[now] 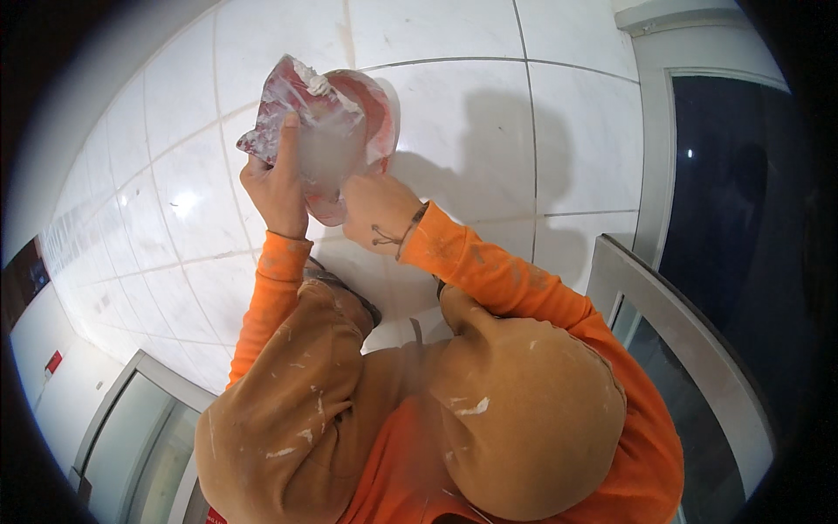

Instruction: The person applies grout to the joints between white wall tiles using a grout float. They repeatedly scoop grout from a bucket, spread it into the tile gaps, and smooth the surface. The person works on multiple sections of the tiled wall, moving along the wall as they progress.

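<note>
My left hand (276, 194) is closed on a red and clear plastic bag (278, 105), its thumb lying over the near side. White powder coats the bag, and a pale clump sits at its crumpled top. Right behind it on the floor is a red bowl (377, 109), its inside partly covered by the bag. A whitish haze blurs the space between my hands. At the bowl's near right side my right hand (375, 210) is closed in a fist; what its fingers hold is hidden. A dark cord bracelet circles that wrist.
I squat on a white tiled floor (454, 113), my knees (532, 410) close below my hands. A grey-framed door (690, 323) stands at the right beside a dark doorway (724, 166). Another framed glass door (144, 419) is at the lower left.
</note>
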